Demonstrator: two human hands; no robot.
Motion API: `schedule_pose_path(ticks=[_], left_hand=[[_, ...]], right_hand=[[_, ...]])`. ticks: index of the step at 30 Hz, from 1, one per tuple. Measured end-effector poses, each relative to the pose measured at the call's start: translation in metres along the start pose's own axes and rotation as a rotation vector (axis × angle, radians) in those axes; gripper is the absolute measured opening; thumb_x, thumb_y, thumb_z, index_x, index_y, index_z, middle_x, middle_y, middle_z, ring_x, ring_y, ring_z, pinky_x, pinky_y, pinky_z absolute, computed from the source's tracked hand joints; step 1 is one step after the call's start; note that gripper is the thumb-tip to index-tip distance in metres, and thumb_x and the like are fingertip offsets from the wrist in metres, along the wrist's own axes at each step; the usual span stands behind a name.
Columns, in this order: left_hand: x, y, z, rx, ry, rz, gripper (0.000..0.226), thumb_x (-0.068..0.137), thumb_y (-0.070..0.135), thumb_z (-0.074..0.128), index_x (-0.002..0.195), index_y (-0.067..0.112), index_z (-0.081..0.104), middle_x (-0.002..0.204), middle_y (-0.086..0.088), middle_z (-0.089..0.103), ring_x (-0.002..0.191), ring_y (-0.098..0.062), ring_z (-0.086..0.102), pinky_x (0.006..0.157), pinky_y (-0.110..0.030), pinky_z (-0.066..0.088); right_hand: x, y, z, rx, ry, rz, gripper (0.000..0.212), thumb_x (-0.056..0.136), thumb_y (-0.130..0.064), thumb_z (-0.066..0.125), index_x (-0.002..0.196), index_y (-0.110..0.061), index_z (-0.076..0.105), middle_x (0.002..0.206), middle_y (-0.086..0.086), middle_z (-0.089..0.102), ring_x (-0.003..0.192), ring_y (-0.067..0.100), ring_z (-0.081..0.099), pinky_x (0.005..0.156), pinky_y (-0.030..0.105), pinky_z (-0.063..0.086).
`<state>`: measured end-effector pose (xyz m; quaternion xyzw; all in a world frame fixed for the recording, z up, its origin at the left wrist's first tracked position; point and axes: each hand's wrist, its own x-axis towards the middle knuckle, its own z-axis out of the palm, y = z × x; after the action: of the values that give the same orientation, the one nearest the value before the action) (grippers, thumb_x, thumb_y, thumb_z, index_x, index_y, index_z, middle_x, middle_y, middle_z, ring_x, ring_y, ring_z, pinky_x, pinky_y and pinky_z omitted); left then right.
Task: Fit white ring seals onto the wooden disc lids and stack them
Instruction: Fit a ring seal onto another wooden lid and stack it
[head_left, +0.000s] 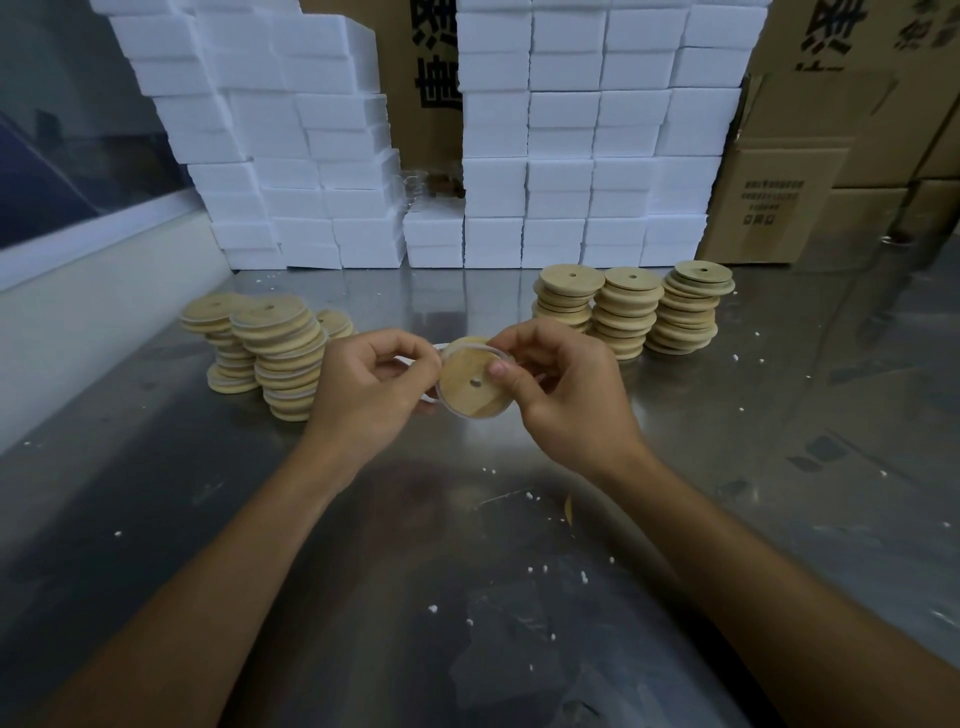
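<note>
You hold one wooden lid (474, 382) above the metal table (779, 415), tilted toward you: pale, round, with a small hole in the middle and a thin white ring (470, 344) along its rim. Your right hand (563, 387) grips it, thumb pressed on its face. Your left hand (366, 382) pinches the ring at the lid's left edge. Leaning stacks of ringed lids (283, 358) stand left; three stacks of plain lids (631, 312) stand right, before white boxes (561, 156).
</note>
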<state>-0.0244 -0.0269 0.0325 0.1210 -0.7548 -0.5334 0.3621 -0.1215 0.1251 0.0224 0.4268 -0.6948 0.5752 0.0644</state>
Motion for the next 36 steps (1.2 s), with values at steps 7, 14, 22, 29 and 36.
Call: schedule_pose_path(ticks=[7, 14, 22, 29, 36], left_hand=[[0.000, -0.002, -0.002, 0.194, -0.047, 0.175, 0.019, 0.079, 0.010, 0.065, 0.069, 0.026, 0.066, 0.061, 0.013, 0.066, 0.059, -0.022, 0.068, 0.060, -0.048, 0.059], [-0.001, -0.001, -0.003, 0.241, -0.118, 0.207, 0.008, 0.076, 0.020, 0.061, 0.072, 0.026, 0.064, 0.063, 0.016, 0.065, 0.056, -0.018, 0.065, 0.054, -0.041, 0.056], [-0.002, -0.001, 0.000, 0.233, -0.099, 0.215, 0.006, 0.074, 0.019, 0.061, 0.069, 0.022, 0.062, 0.063, 0.011, 0.063, 0.058, -0.021, 0.065, 0.053, -0.052, 0.055], [-0.003, 0.002, 0.005, 0.200, -0.101, 0.239, 0.005, 0.073, 0.018, 0.064, 0.069, 0.020, 0.064, 0.063, 0.010, 0.064, 0.062, -0.019, 0.066, 0.056, -0.050, 0.058], [-0.002, 0.000, 0.008, -0.039, -0.009, 0.010, 0.024, 0.082, -0.007, 0.063, 0.066, 0.010, 0.066, 0.060, -0.002, 0.068, 0.055, -0.017, 0.068, 0.052, -0.030, 0.059]], right_hand=[[0.001, -0.008, -0.011, -0.229, -0.042, -0.125, 0.013, 0.090, -0.015, 0.068, 0.102, -0.014, 0.068, 0.089, -0.007, 0.071, 0.081, 0.009, 0.066, 0.071, 0.029, 0.054], [0.003, -0.009, -0.015, -0.278, -0.072, -0.135, 0.012, 0.090, -0.016, 0.066, 0.102, -0.017, 0.066, 0.085, -0.007, 0.070, 0.080, 0.016, 0.065, 0.070, 0.044, 0.053], [0.001, -0.012, -0.007, -0.100, 0.006, -0.058, 0.007, 0.093, -0.014, 0.066, 0.092, -0.008, 0.069, 0.081, -0.010, 0.069, 0.078, 0.003, 0.065, 0.069, 0.017, 0.051], [0.000, -0.013, 0.001, 0.090, 0.116, 0.113, 0.010, 0.093, -0.013, 0.063, 0.090, -0.005, 0.067, 0.081, 0.003, 0.071, 0.080, 0.018, 0.068, 0.077, 0.047, 0.055], [0.000, -0.014, 0.003, 0.176, 0.098, 0.114, 0.007, 0.090, -0.010, 0.069, 0.095, -0.009, 0.065, 0.090, 0.009, 0.072, 0.085, 0.022, 0.070, 0.075, 0.041, 0.057]])
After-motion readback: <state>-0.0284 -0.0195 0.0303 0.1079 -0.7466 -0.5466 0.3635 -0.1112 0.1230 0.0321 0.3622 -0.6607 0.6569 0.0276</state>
